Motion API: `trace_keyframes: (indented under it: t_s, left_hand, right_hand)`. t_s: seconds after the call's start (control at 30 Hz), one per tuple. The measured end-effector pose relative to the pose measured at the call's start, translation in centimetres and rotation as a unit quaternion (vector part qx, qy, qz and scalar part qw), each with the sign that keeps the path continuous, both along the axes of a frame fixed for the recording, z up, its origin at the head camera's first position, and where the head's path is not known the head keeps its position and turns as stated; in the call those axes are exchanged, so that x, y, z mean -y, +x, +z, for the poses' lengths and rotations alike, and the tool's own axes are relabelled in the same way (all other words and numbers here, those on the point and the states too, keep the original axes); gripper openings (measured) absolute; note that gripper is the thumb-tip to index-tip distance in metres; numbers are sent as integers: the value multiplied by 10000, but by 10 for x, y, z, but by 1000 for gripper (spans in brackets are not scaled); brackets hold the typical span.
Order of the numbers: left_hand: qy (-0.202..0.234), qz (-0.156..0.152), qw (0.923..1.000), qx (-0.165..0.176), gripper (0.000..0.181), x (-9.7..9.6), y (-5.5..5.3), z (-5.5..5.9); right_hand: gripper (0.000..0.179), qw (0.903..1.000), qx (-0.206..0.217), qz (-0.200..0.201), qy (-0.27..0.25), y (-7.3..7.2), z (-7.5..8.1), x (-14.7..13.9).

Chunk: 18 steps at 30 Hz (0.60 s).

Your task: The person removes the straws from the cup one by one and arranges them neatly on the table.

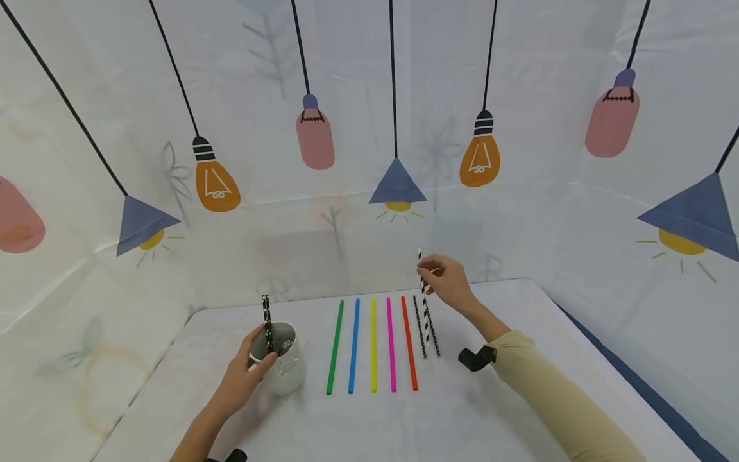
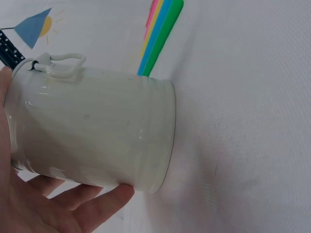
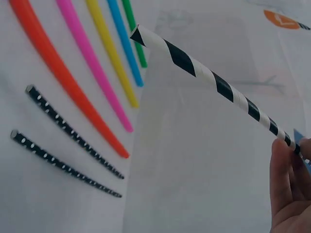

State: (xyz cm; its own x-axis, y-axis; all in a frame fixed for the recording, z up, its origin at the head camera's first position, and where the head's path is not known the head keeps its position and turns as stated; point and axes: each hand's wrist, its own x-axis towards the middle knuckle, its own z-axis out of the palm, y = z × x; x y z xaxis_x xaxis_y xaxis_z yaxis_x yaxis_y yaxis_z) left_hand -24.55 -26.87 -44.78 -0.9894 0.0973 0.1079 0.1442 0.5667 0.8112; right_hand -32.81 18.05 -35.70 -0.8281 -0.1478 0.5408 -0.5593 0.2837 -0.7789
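Note:
My left hand (image 1: 244, 375) grips a white jar (image 1: 288, 372) that has a small wire loop (image 2: 68, 68) near its rim. The thumb lies at the rim, and the other fingers wrap along the side. Black straws with white dots (image 1: 267, 324) stand in the jar, leaning on its left rim. On the right, my right hand (image 1: 447, 279) pinches a black-and-white striped paper straw (image 3: 214, 80) near its upper end. This straw hangs steeply, its lower part over two dotted black straws (image 3: 73, 131) that lie on the table.
Left of the dotted pair, a row of coloured straws lies side by side: red (image 1: 409, 343), pink (image 1: 391, 343), yellow (image 1: 373, 343), blue (image 1: 354, 346) and green (image 1: 335, 346). A white cloth covers the table (image 1: 369, 430). Behind it hangs a sheet (image 1: 358, 244) printed with lamps.

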Motion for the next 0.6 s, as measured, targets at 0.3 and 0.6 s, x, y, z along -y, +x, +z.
trace_keyframes:
  t_s: [0.3, 0.6]
  left_hand:
    - [-79, 70, 9999, -37, 75, 0, 0, 0]
    - [-23, 12, 9999, -134, 72, -1, 2, 0]
  right_hand:
    - [34, 9913, 1106, -311, 646, -22, -41, -37]
    - [45, 9788, 1910, -534, 513, -31, -69, -57]
